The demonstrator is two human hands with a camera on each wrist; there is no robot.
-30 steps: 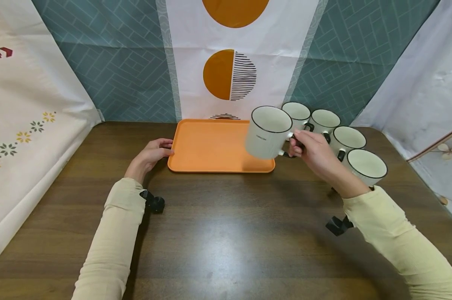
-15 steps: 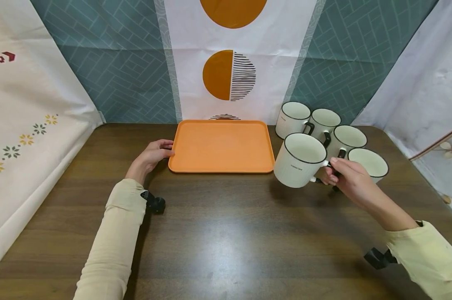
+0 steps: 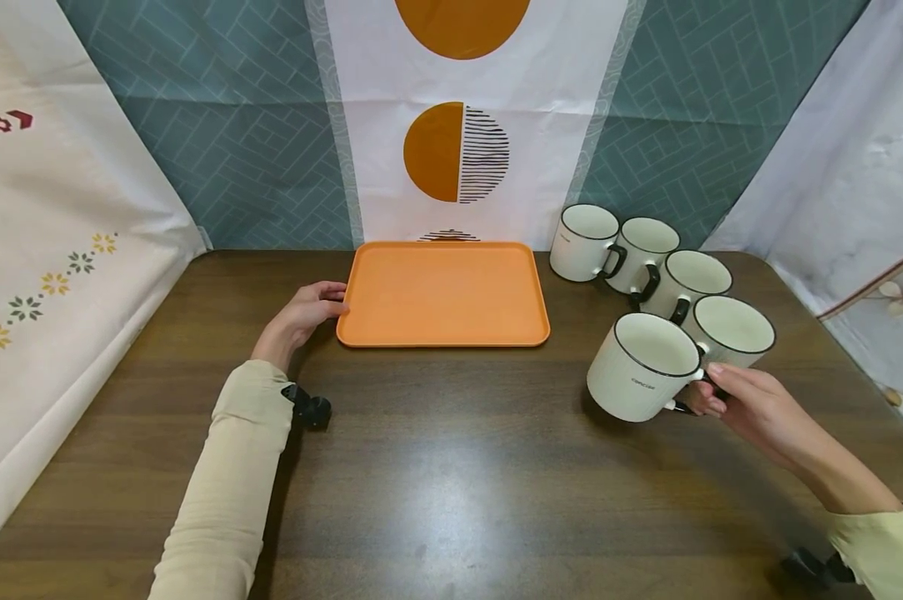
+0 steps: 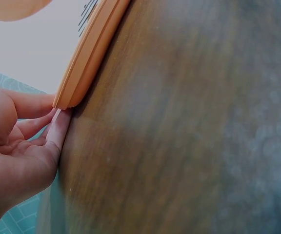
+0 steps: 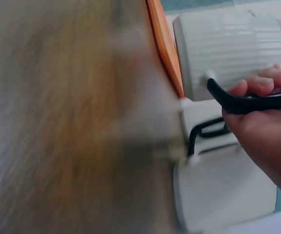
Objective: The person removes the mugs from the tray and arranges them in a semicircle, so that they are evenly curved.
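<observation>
My right hand (image 3: pixel 759 412) grips the black handle of a white enamel-style mug (image 3: pixel 639 375) with a dark rim. This mug appears a little above the table, tilted, in front of the nearest standing mug (image 3: pixel 732 329). In the right wrist view, my fingers (image 5: pixel 262 83) curl through the black handle (image 5: pixel 250 103). At the left short side of an orange tray (image 3: pixel 444 292), my left hand (image 3: pixel 301 315) pinches the rim between thumb and fingers. The left wrist view shows the fingertips at the tray's edge (image 4: pixel 89 56), close to the tabletop.
Several matching mugs stand in a slanting row at the back right, including the far one (image 3: pixel 582 246). Their black handles point toward the front. Brown wooden table (image 3: pixel 436 467) spreads before the tray. Patterned cloth (image 3: pixel 234 150) hangs behind, and white cloth (image 3: pixel 856 167) borders the right.
My right hand has carried the mug away from above the tray's right end, rightward and toward me, lower to the table. The left hand stays at the tray's edge.
</observation>
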